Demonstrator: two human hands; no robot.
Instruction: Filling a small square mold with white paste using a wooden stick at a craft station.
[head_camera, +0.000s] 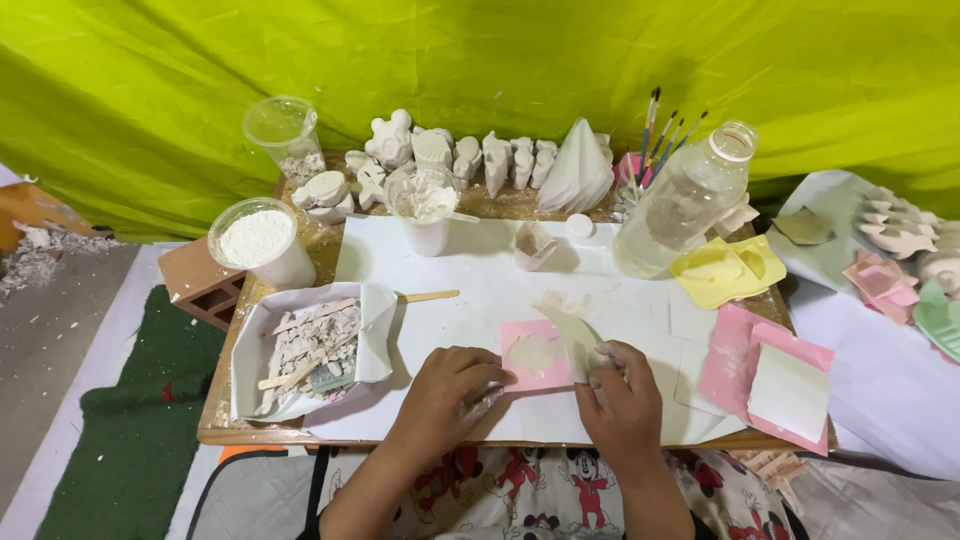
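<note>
A small pink mould (533, 355) filled with pale plaster lies on the white sheet (480, 290) near the table's front edge. My left hand (445, 395) rests on the mould's left side, its fingers curled on the edge. My right hand (625, 395) grips a pale flat scraper (572, 330), whose blade lies slanted over the mould's right edge.
A white tray (250, 360) of broken plaster bits sits at the left, with a tub of white powder (258, 240) behind it. A cup of plaster mix (425, 205), a clear bottle (685, 200), brushes (655, 135), white figurines (470, 155), yellow moulds (725, 270) and pink moulds (765, 370) surround the sheet.
</note>
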